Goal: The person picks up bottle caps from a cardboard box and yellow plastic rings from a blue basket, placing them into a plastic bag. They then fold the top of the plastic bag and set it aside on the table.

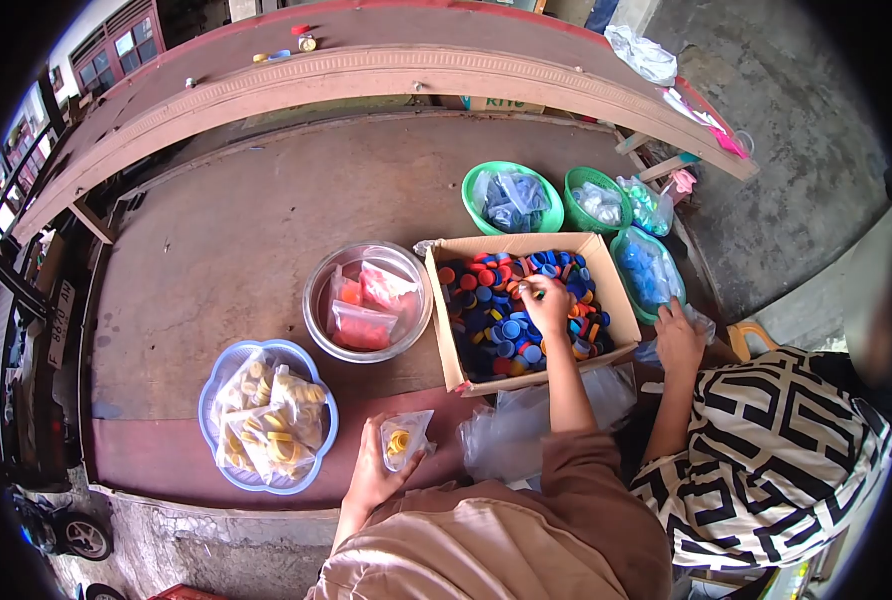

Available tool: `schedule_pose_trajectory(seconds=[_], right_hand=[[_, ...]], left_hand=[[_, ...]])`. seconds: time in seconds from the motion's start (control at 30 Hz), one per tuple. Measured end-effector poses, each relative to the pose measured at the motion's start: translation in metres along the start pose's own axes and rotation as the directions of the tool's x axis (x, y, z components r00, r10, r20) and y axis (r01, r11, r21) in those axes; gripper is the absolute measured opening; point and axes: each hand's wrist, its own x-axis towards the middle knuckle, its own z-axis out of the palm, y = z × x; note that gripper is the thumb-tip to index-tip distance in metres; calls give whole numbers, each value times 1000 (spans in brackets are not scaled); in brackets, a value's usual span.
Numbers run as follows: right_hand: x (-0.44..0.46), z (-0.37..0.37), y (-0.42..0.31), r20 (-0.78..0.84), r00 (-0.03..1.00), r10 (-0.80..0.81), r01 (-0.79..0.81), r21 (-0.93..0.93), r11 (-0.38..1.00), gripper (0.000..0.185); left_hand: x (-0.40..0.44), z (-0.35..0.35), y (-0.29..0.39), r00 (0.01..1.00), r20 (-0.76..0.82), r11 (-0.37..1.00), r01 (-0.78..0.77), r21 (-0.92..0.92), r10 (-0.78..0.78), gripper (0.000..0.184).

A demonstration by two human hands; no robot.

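My left hand [371, 470] is closed around a small clear plastic bag [407, 440] with yellow bottle caps in its bottom. My right hand [549, 305] reaches over an open cardboard box [450, 352] filled with loose caps in red, blue, orange and yellow. Its fingers are pinched together just above the caps, and what they hold is too small to make out. Beside my left hand, a light-blue scalloped basin [213, 447] holds bags of yellow caps. A clear round bowl [311, 322] with bags of red caps stands left of the box.
Behind the box are a green basin [470, 186] of dark blue bags and a green basket [572, 176] of whitish bags. A co-worker's hand [680, 342] is near another green basket [618, 243]. Empty plastic bags [526, 425] lie before the box. A raised wooden shelf [366, 75] spans the back.
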Motion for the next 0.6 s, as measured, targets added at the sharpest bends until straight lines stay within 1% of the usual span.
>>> schedule_pose_trajectory(seconds=[0.03,0.07,0.1,0.13,0.2,0.27,0.3,0.4,0.43,0.53,0.6], right_hand=[[-6,-8,-11,-28,998,56,-48,252,967,17],[-16,-14,-21,-39,992,117,-84,489,868,18],[-30,-25,-34,79,987,142,-158,672,723,23],[-42,-25,-39,117,976,185,-212,722,659,25],[-70,-26,-51,288,921,263,-374,844,384,33],[-86,-29,-65,417,889,187,-451,867,211,36],[-92,-31,-71,452,883,127,-467,875,127,37],[-98,-28,-76,488,867,99,-487,872,-36,37],[-98,-23,-75,483,860,164,-477,876,-72,37],[-99,-27,-81,475,866,156,-476,879,-32,37],[-100,-26,-82,505,862,46,-497,859,-120,36]], left_hand=[[0,0,1,1000,-9,1000,2,-2,-2,68],[1,0,0,1000,-9,1000,1,-8,-2,68],[1,-1,-1,1000,-9,1000,3,-14,-3,68],[1,-1,-1,1000,-8,1000,6,-20,-6,68],[2,0,-2,1000,3,1000,-3,-16,4,68],[2,0,-3,1000,17,1000,-13,-24,13,67],[3,0,-3,999,25,999,-20,-35,21,67],[6,-1,2,998,35,998,-52,-25,52,67],[5,-2,2,997,40,998,-63,-14,63,66],[3,-2,-1,998,38,998,-59,-28,60,66],[1,-3,-2,998,39,999,-41,-27,42,66]])
